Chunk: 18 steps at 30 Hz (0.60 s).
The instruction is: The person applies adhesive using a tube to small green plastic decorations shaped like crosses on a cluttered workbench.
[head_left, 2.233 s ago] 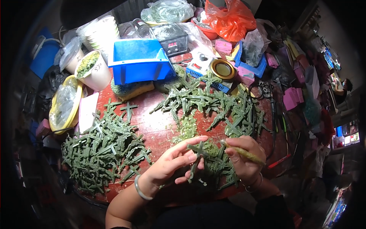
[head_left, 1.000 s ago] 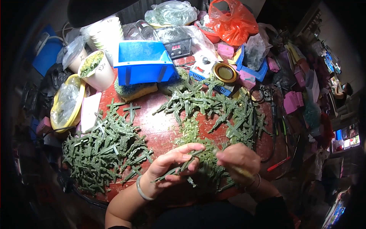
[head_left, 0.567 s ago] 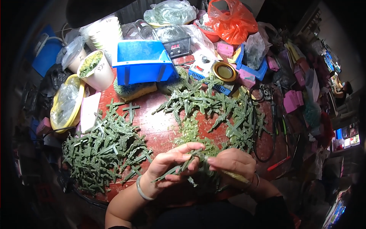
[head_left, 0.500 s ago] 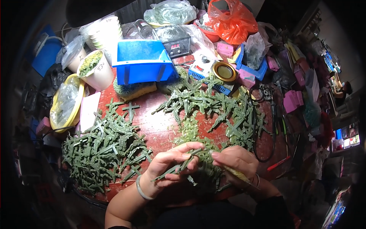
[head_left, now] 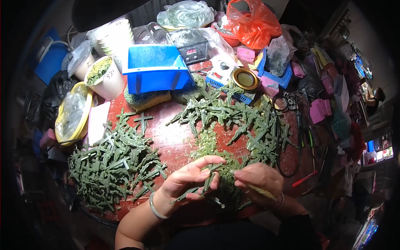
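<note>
My left hand [head_left: 183, 179] is pinching a green, waxy-looking cross [head_left: 211, 177] between thumb and fingers above the near edge of the red table. Another green piece hangs under those fingers; whether it is joined to the cross I cannot tell. Facing it, my right hand [head_left: 262, 177] is closed around a slim tool with a yellow handle [head_left: 262, 192], whose working end is hard to make out. The right fingertips are apart from the cross. To the left lies a big heap of green crosses [head_left: 114, 166], and beyond my hands spreads a second heap [head_left: 256, 125]. Pale green shavings [head_left: 207, 141] lie between.
A blue bin [head_left: 158, 77] rests on a sponge [head_left: 148, 101] at the back. White cups [head_left: 104, 79] and a yellow basin [head_left: 77, 135] stand left. Farther right are a digital control box [head_left: 193, 52], a brass-rimmed round dish [head_left: 245, 78], a red bag [head_left: 254, 25] and a black cable [head_left: 280, 160].
The cross in my left hand has tilted more upright. My right hand has shifted slightly down and right, with its fingertips a little farther from the cross.
</note>
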### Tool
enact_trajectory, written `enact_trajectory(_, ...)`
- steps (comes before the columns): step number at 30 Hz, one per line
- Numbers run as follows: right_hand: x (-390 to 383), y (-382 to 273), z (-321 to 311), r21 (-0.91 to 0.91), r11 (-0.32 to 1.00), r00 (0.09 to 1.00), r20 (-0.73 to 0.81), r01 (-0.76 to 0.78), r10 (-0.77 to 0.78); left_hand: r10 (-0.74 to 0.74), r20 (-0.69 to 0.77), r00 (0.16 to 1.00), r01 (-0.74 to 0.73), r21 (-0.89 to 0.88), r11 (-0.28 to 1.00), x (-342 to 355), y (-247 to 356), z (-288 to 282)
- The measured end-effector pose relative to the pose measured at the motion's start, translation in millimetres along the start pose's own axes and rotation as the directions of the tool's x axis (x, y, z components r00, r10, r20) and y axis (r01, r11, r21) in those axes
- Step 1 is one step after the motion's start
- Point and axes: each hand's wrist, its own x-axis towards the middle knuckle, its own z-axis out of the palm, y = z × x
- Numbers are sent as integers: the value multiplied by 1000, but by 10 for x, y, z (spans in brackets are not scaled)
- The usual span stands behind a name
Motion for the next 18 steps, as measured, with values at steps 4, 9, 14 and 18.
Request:
enact_trajectory(4,-4,19,24,6,1000,1000,-11,-10,10,5,2,1000,-5,63,998,-15,-3,16)
enact_trajectory(9,5,-30,-32,-18,1000,1000,23,-10,11,3,-6,1000,-3,86,996,-21,7,4)
enact_trajectory(14,-4,-12,-12,-14,1000,1000,26,-8,8,-2,-4,1000,2,92,996,-10,-4,11)
enact_trajectory(18,4,-9,8,-30,1000,1000,1,-10,10,24,-18,1000,-23,59,998,-21,-36,27)
